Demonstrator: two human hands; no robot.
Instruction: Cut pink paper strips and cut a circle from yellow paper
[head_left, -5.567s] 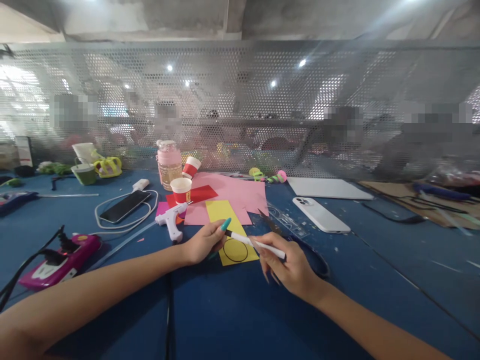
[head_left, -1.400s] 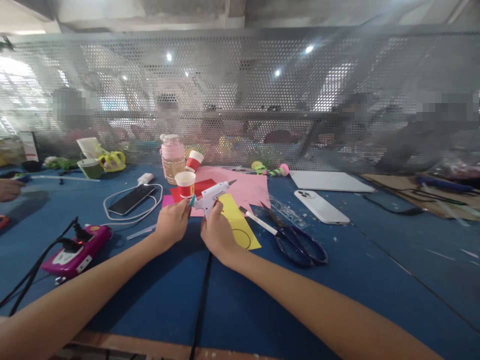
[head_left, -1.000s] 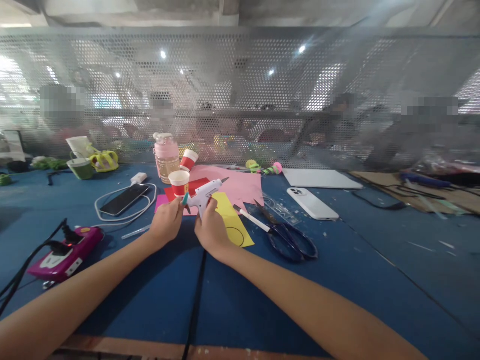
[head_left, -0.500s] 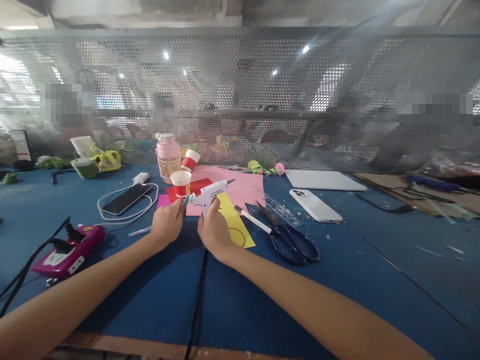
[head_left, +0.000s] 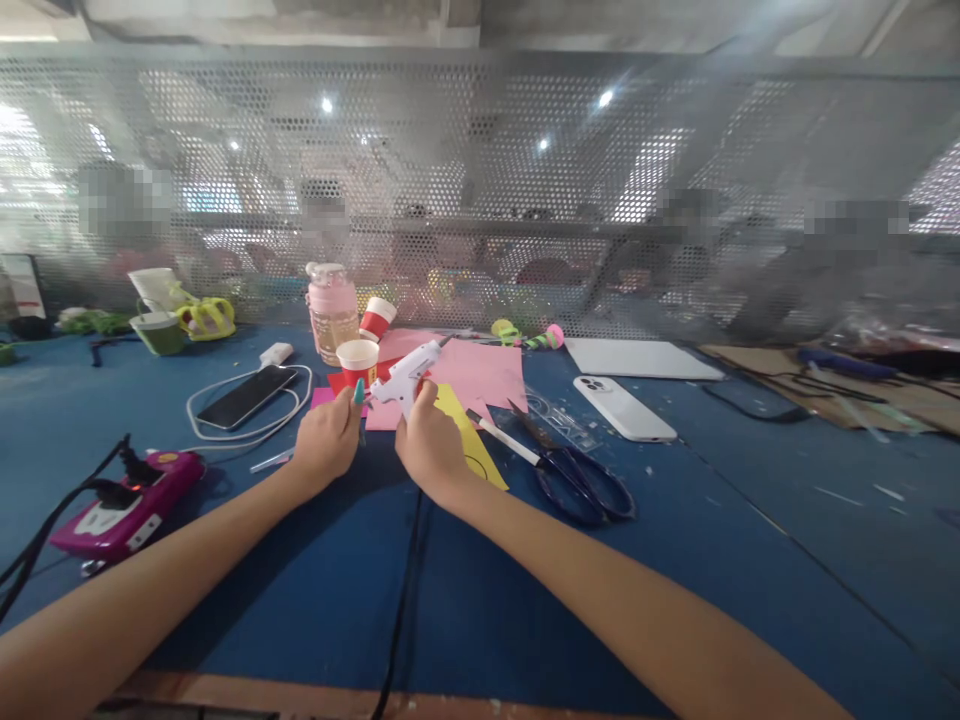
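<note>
My right hand (head_left: 429, 447) is wrapped round the grip of a white glue gun (head_left: 407, 370), lifted above the blue table with its nozzle pointing up and to the right. My left hand (head_left: 324, 440) is closed just behind the gun's rear end, thumb raised; a thin stick seems pinched in its fingers. Under my right hand lies a yellow paper (head_left: 465, 440) with a black drawn circle. A white marker (head_left: 502, 438) rests beside it.
Pink paper (head_left: 480, 372), a red-and-white paper cup (head_left: 358, 361), a pink bottle (head_left: 334, 310), black scissors (head_left: 574, 475), a white phone (head_left: 622, 406), a black phone (head_left: 247, 395) with a white cable and a magenta power strip (head_left: 120, 503) lie around. A perforated metal screen (head_left: 480, 190) closes the back.
Since the earliest frame both hands left the marker, which now lies on the table, and took up the glue gun. In the last second the gun tilted more upward.
</note>
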